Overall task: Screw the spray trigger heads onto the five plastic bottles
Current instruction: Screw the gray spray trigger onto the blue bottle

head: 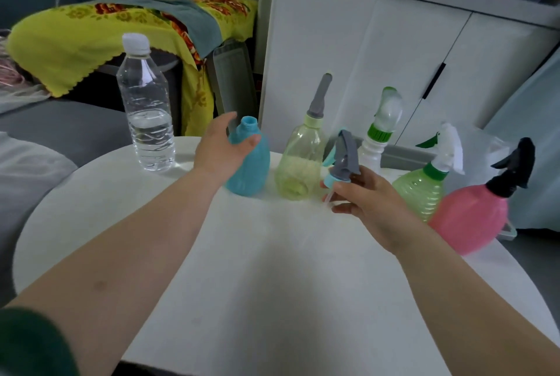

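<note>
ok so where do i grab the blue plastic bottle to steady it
Grip the blue plastic bottle round its body under the shoulder, from the left, where the left hand is. It stands upright with its threaded neck open, which must stay free for the grey trigger head in the right hand.

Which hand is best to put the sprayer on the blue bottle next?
Probably the right hand. It holds the grey sprayer upright, near the open-necked blue bottle. The left hand is spread at that bottle's side, better placed to steady it.
</note>
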